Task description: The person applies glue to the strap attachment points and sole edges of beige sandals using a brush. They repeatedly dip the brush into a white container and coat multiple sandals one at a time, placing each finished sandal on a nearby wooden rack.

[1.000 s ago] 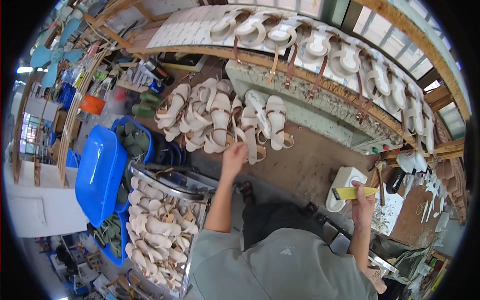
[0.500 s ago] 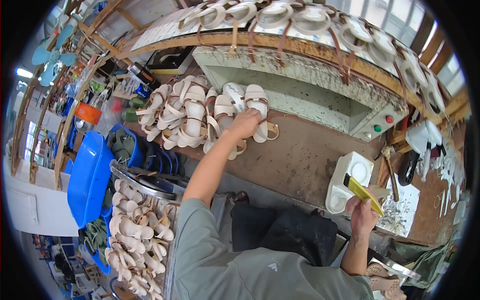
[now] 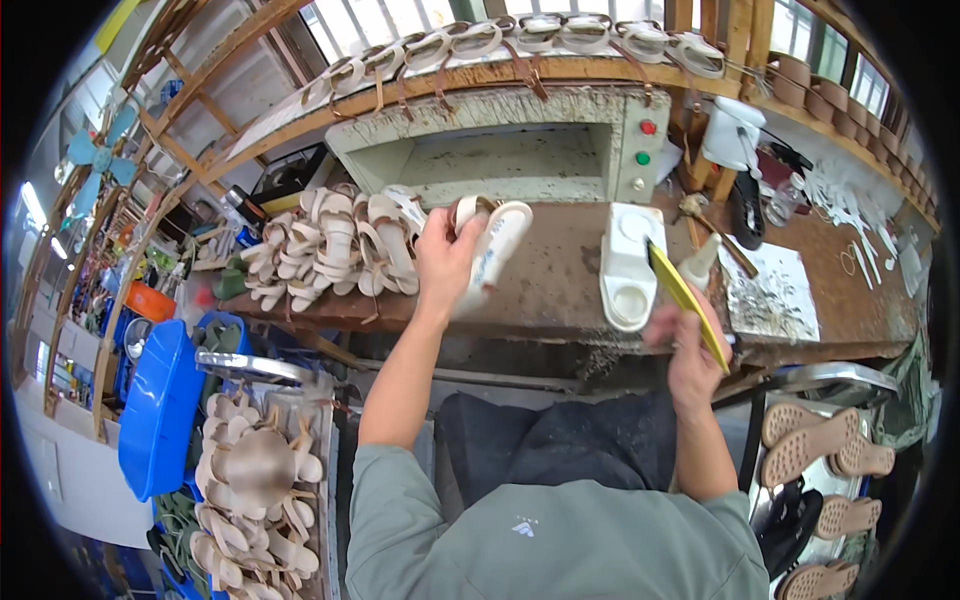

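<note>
Since the frame of half a second ago, the left hand (image 3: 447,255) has raised one sandal (image 3: 495,250) from the right end of the heap, and the right hand (image 3: 690,365) has shifted slightly left with its tool. Components follow in descending size.

Workbench (image 3: 560,260): brown surface, extending across the middle of the frame. Metal box (image 3: 540,108): grey-green, open-fronted, at upper centre along the back of the bench. Sandal heap (image 3: 335,235): pale strapped sandals, overlapping, left of centre on the bench. Blue tub (image 3: 160,400): tilted, at the left of the frame, below the heap. Dispenser (image 3: 625,268): white, with two round wells, right of centre on the bench.

Held sandal: near the centre of the frame, tilted, toe toward the upper right, lower end blurred. The left thumb and fingers are clamped on it. Yellow tool (image 3: 690,302): slim, dark-tipped, just right of the dispenser in the view, its tip directed to the upper left. The right hand is closed around its lower part; the fingers are partly blurred. Push buttons (image 3: 648,127): red, green and pale, vertically aligned at the box's right end.
</note>
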Demonstrator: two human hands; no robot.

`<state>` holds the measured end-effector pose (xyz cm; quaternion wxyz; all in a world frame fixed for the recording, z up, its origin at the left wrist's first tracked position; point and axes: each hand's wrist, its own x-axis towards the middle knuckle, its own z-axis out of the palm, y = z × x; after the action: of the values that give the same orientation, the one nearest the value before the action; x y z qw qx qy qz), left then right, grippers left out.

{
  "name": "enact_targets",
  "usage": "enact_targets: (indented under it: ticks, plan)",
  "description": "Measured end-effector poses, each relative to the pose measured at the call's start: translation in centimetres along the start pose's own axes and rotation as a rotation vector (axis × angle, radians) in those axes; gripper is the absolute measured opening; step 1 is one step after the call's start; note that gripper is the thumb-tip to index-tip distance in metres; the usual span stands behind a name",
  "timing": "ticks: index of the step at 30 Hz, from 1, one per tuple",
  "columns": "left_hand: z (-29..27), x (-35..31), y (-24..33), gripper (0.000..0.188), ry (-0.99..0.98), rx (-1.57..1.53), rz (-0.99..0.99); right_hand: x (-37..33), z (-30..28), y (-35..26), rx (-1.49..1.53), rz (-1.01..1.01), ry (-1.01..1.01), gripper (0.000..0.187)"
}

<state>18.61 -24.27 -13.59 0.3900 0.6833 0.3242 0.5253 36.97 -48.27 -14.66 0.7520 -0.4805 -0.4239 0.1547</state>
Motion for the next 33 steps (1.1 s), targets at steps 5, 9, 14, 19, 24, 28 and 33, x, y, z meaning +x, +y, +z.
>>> enact_targets:
  ticks: [5,9,14,19,24,28,33]
  plan:
    - [1.8,-14.8,5.3,0.018,0.0,-0.136,-0.172,0.2,6.2,-1.1,-0.418,-0.482,-0.245,0.038]
    - [1.4,-21.0,7.7,0.017,-0.117,-0.704,-0.532,-3.2,7.4,-0.7,-0.371,-0.372,-0.296,0.037]
    - [0.7,-26.6,4.0,0.063,-0.724,-1.01,-0.916,-5.3,6.2,-0.3,-0.26,-0.032,-0.379,0.034]
    - [3.1,-26.9,3.9,0.057,-0.6,-1.283,-1.116,-5.3,5.3,2.1,-0.229,-0.086,-0.36,0.038]
    - [5.0,-26.3,2.7,0.046,-0.364,-1.245,-1.115,-4.4,4.8,5.3,-0.278,-0.126,-0.33,0.043]
    - [5.8,-24.4,0.6,0.05,-0.317,-1.116,-1.14,-1.3,1.1,8.5,-0.192,0.093,-0.168,0.028]
    - [5.6,-22.6,-2.2,0.052,-0.287,-1.081,-1.162,7.6,-4.1,10.5,-0.1,0.298,0.225,0.022]
